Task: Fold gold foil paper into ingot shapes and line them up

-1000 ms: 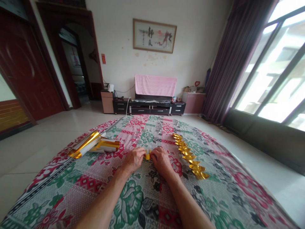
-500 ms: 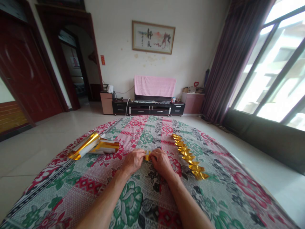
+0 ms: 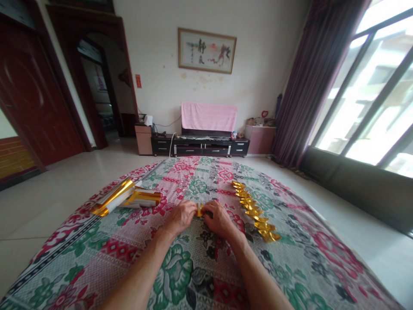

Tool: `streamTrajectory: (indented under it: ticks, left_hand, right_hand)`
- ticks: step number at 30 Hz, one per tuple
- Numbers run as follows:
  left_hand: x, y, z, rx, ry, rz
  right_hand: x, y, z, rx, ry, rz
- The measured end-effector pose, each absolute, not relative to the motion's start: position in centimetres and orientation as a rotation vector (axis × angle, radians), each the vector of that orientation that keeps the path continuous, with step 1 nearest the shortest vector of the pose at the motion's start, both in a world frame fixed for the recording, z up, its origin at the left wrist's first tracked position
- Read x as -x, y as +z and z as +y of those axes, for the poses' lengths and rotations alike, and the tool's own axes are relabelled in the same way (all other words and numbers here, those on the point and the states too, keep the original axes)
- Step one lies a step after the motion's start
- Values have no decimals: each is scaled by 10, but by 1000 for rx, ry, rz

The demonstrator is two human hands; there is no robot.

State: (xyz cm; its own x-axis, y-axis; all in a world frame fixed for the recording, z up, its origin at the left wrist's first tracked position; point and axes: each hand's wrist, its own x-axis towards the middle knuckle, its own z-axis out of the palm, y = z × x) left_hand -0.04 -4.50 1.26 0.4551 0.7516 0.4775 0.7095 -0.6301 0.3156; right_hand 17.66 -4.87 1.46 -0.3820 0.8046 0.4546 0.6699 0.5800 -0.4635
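Between my fingertips is a small piece of gold foil paper (image 3: 199,209), partly folded, with a pale strip showing. My left hand (image 3: 183,216) pinches its left side, and my right hand (image 3: 217,217) pinches the right side. Fingers cover most of the paper, so its exact folds are hidden. To the right of my hands, several folded gold paper ingots (image 3: 253,212) lie in a slanting row. Over on the left rest loosely rolled gold foil sheets (image 3: 142,199) with whitish undersides.
A flowered cloth (image 3: 176,275) in red, green and grey covers the round table. Beyond it, against the wall, stands a low black TV cabinet (image 3: 193,151) with a pink towel (image 3: 209,115) draped above. Windows and a purple curtain (image 3: 318,86) are on the right.
Both hands stay at the same spot, with small finger movements on the foil paper. The row of ingots and the rolled sheets have not moved; the view shifts very slightly.
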Motion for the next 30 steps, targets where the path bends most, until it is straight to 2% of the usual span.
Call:
streamTrajectory:
  ticks: [12,30]
  left_hand:
    - [5,14,-44,-2532,961,1229]
    - [2,11,-45,-2488,1042,1386]
  right_hand:
    - [-176,13,-49,1172,196,-2176]
    - [-174,17,-52,1197,123,-2142]
